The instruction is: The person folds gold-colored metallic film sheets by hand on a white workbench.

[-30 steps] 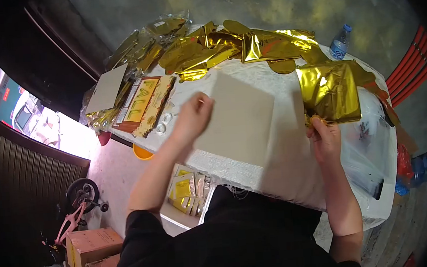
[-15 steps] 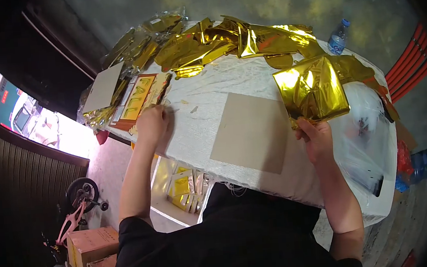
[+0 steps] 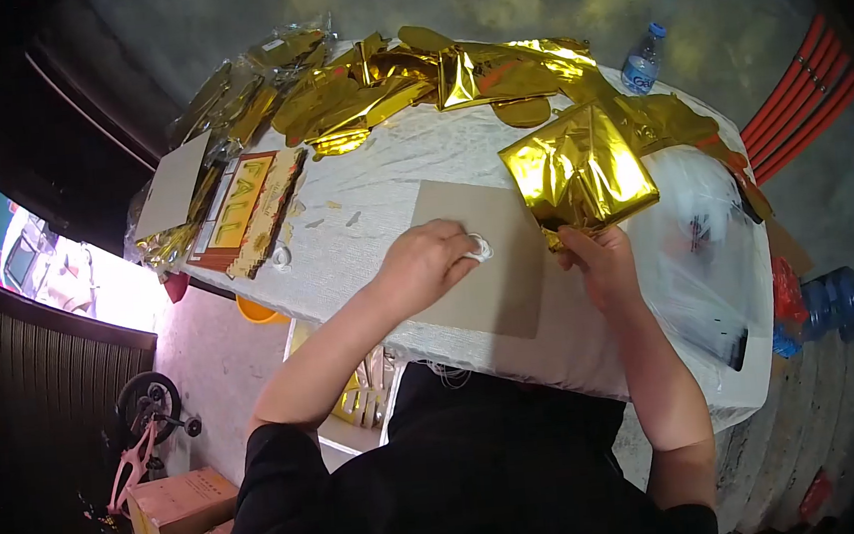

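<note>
My left hand (image 3: 429, 267) is above the grey cardboard sheet (image 3: 480, 308), its fingers pinched on a small coil of white string (image 3: 483, 247). My right hand (image 3: 602, 261) grips the lower edge of a shiny gold foil packet (image 3: 580, 170), which stands up from my fingers just right of the sheet. The sheet lies flat on the white-covered table (image 3: 371, 256). To the left are a printed card with yellow letters (image 3: 242, 206) and a ragged-edged patterned strip (image 3: 272, 209). A second small white coil (image 3: 282, 256) sits beside the strip.
Gold foil pieces (image 3: 413, 82) heap along the table's far edge, with clear-wrapped packets (image 3: 233, 92) at the far left. A water bottle (image 3: 644, 61) stands at the back right. Clear plastic bags (image 3: 690, 236) cover the right end. An open white box (image 3: 357, 398) is below the near edge.
My left hand has moved right from beside the patterned strip to over the cardboard, now with the white string coil in its fingers. My right hand still holds the gold foil packet. The view has shifted slightly.
</note>
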`<move>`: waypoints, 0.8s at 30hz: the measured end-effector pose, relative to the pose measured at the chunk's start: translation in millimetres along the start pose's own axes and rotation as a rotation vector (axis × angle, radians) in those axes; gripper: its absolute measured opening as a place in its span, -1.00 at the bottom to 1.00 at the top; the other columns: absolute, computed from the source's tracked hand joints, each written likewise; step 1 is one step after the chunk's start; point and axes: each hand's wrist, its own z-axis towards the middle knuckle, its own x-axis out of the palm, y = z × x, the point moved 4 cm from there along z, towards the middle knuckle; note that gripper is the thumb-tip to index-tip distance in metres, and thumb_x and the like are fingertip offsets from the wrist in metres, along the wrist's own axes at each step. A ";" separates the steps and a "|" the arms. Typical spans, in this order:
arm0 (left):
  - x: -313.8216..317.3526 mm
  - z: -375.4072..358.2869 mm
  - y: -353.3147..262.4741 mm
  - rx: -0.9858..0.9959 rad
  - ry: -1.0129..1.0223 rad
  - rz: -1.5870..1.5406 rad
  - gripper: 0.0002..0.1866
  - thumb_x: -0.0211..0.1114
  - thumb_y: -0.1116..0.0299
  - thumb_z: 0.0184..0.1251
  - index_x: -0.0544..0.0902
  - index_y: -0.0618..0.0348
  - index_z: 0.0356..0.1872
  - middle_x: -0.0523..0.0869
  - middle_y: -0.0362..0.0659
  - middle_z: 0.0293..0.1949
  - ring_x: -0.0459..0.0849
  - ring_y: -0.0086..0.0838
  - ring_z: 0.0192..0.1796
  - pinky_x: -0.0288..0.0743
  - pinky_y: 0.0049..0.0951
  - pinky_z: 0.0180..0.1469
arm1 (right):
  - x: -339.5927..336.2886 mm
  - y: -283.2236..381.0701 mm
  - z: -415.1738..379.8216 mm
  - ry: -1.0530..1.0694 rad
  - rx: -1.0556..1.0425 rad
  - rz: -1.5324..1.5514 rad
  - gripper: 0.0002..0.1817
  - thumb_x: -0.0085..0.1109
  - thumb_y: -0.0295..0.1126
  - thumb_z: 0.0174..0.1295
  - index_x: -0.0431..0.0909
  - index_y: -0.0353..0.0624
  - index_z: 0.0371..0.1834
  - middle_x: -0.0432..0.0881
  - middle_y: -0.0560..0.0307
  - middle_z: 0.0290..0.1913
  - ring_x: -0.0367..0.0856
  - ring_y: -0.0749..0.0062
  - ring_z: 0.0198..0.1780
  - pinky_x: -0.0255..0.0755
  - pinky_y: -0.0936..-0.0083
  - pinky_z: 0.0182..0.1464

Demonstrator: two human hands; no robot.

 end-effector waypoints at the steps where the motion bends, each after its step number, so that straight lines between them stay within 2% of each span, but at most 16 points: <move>1: -2.2 -1.3 2.6 -0.072 -0.012 -0.040 -0.86 0.35 0.40 0.12 0.64 0.20 -0.31 0.64 -0.05 -0.37 0.62 -0.16 -0.28 0.52 -0.28 -0.22 | 1.7 -0.7 -0.3 0.024 0.026 -0.036 -0.88 0.21 -0.46 0.21 0.60 -0.20 -0.21 0.65 0.21 -0.32 0.52 0.59 -0.44 0.39 0.59 -0.39; 2: -8.2 -3.0 4.0 -0.072 -0.006 -0.041 -0.86 0.35 0.40 0.12 0.64 0.20 -0.31 0.64 -0.05 -0.37 0.62 -0.16 -0.28 0.52 -0.28 -0.22 | 3.3 -2.2 -1.4 0.046 0.054 -0.070 -0.88 0.21 -0.47 0.21 0.60 -0.20 -0.20 0.65 0.20 -0.31 0.52 0.60 -0.43 0.39 0.60 -0.39; 4: -29.1 -9.9 21.0 -0.501 -0.007 0.010 -0.82 0.37 0.34 0.12 0.61 0.22 -0.36 0.63 -0.03 -0.39 0.62 -0.17 -0.30 0.51 -0.28 -0.22 | 6.9 -3.6 -2.6 0.048 0.073 -0.125 -0.87 0.20 -0.47 0.22 0.60 -0.21 -0.19 0.65 0.20 -0.31 0.52 0.61 -0.43 0.39 0.60 -0.39; 5: -31.9 -12.0 22.1 -0.504 -0.007 0.012 -0.82 0.37 0.34 0.12 0.61 0.22 -0.36 0.63 -0.03 -0.39 0.62 -0.17 -0.30 0.51 -0.28 -0.22 | 10.2 -4.4 -2.3 0.057 0.086 -0.186 -0.86 0.19 -0.47 0.22 0.60 -0.22 -0.18 0.65 0.21 -0.31 0.52 0.62 -0.43 0.39 0.61 -0.38; 7: -31.2 -17.3 27.0 -0.591 0.157 0.120 -0.75 0.39 0.26 0.11 0.58 0.25 -0.41 0.61 -0.01 -0.41 0.61 -0.17 -0.32 0.49 -0.27 -0.21 | 17.9 -7.0 -3.6 0.067 0.098 -0.231 -0.87 0.20 -0.45 0.22 0.62 -0.23 -0.21 0.64 0.21 -0.34 0.52 0.62 -0.44 0.39 0.61 -0.39; 8: -29.9 -18.8 29.1 -0.583 0.161 0.140 -0.71 0.36 0.19 0.10 0.59 0.23 -0.39 0.63 -0.01 -0.38 0.64 -0.14 -0.32 0.52 -0.20 -0.25 | 20.6 -8.7 -5.1 0.071 0.110 -0.277 -0.88 0.21 -0.43 0.22 0.63 -0.23 -0.24 0.64 0.22 -0.37 0.52 0.63 -0.46 0.40 0.62 -0.40; 11: -25.2 -22.6 32.9 -0.596 0.089 0.158 -0.72 0.37 0.22 0.11 0.59 0.27 -0.41 0.64 0.02 -0.39 0.63 -0.10 -0.29 0.50 -0.21 -0.19 | 23.5 -13.0 -8.8 0.076 0.180 -0.419 -0.86 0.25 -0.40 0.20 0.64 -0.26 -0.34 0.64 0.22 -0.44 0.53 0.63 -0.49 0.41 0.63 -0.42; 12: -24.2 -22.6 32.5 -0.597 0.089 0.157 -0.72 0.37 0.22 0.11 0.59 0.27 -0.41 0.64 0.02 -0.39 0.63 -0.10 -0.29 0.50 -0.21 -0.19 | 28.4 -10.5 -11.3 0.049 0.177 -0.356 -0.84 0.28 -0.39 0.18 0.65 -0.30 -0.38 0.65 0.22 -0.46 0.55 0.62 -0.50 0.43 0.65 -0.42; 17: -24.9 -16.2 22.5 -0.668 0.124 0.234 -0.71 0.33 0.22 0.12 0.60 0.29 -0.38 0.67 0.08 -0.33 0.65 -0.07 -0.26 0.52 -0.20 -0.18 | 28.3 -25.3 -8.8 0.078 0.128 -0.404 -0.85 0.28 -0.42 0.18 0.67 -0.32 -0.34 0.66 0.19 -0.48 0.57 0.61 -0.49 0.45 0.65 -0.39; 20: -28.2 -14.8 27.8 -0.728 0.203 0.155 -0.68 0.33 0.19 0.10 0.60 0.31 -0.34 0.67 0.10 -0.32 0.65 -0.05 -0.25 0.52 -0.18 -0.16 | 30.0 -24.0 -10.7 0.070 0.107 -0.426 -0.85 0.27 -0.42 0.18 0.67 -0.32 -0.33 0.65 0.17 -0.51 0.57 0.61 -0.49 0.46 0.64 -0.38; 24: -28.6 -9.1 28.4 -0.706 0.245 0.188 -0.62 0.35 0.16 0.07 0.59 0.33 -0.28 0.67 0.13 -0.32 0.65 -0.03 -0.23 0.52 -0.16 -0.13 | 31.2 -21.6 -10.0 0.091 0.094 -0.449 -0.85 0.27 -0.44 0.17 0.67 -0.34 -0.35 0.66 0.15 -0.51 0.57 0.62 -0.49 0.46 0.65 -0.37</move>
